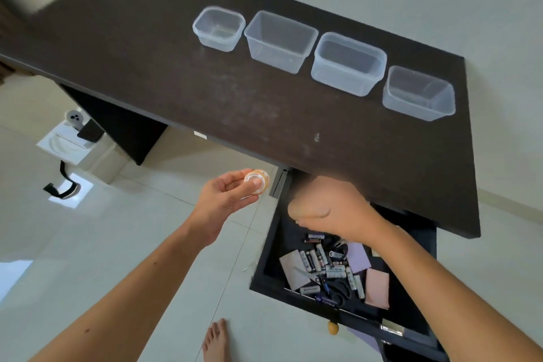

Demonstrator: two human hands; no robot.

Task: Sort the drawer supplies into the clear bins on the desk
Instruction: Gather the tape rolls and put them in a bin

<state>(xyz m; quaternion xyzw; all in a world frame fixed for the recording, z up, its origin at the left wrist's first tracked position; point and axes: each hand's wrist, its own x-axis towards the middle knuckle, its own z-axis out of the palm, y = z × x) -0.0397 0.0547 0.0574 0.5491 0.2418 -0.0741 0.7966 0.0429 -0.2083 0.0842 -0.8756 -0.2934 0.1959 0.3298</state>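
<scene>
Head view: our left hand (226,194) pinches a tape roll (256,181) (light, stiff, best held by its rim); our blurred right hand (329,211) looks curled, contents unclear, over the drawer (408,320).

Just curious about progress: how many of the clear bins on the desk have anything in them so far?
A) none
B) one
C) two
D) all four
A: all four clear bins on the desk show only bare bottoms through their walls.
</scene>
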